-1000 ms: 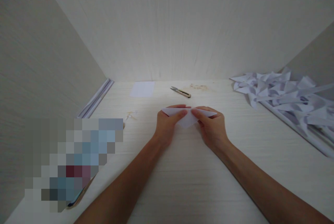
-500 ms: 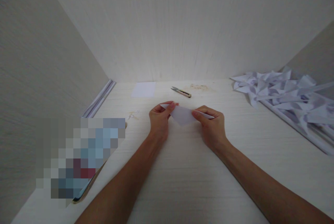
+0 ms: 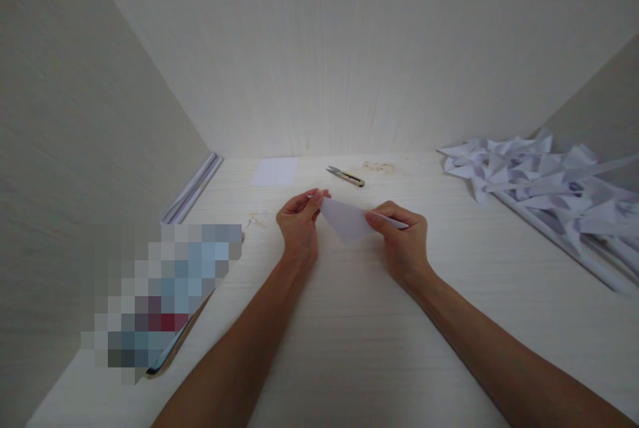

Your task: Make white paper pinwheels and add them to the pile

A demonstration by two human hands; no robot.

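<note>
Desk (image 3: 349, 355): pale, streaked grain. Walls (image 3: 319, 48): pale, three sides. Left hand (image 3: 299, 221), right hand (image 3: 402, 235): fingers pinching folded paper (image 3: 345, 220).

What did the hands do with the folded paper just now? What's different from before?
The left hand slid left, its thumb going from near the middle of the folded paper to its left corner. Neither hand let go. The right hand kept its grip. The snips, square sheet and paper pile stayed put.
</note>
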